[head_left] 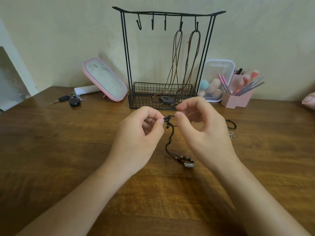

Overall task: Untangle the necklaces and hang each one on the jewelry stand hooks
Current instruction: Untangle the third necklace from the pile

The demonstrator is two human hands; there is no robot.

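Blk cord necklace [166, 148]: knotted top, beads + grey pendant low.

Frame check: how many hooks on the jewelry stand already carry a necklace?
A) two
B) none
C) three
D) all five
A: brown cord necklaces hang from the two rightmost hooks of the jewelry stand. The other three hooks are bare, and the black necklace is pinched in the left hand and right hand.
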